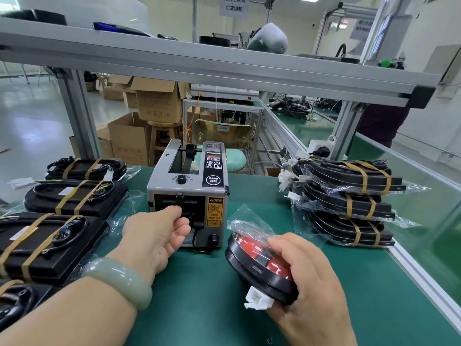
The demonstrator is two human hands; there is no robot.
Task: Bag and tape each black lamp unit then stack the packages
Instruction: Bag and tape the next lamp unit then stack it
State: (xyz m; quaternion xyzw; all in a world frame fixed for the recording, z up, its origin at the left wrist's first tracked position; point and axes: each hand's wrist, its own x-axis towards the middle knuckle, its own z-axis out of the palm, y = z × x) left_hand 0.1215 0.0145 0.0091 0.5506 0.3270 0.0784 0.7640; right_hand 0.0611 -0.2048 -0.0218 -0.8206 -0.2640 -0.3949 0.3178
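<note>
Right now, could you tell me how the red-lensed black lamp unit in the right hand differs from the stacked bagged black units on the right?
The held red-lensed black lamp unit shows no tape; each unit in the stack of bagged black units wears two tan tape bands. The held unit is tilted in the right hand; the stack lies flat on the green mat. Both are black, in clear plastic bags.
</note>
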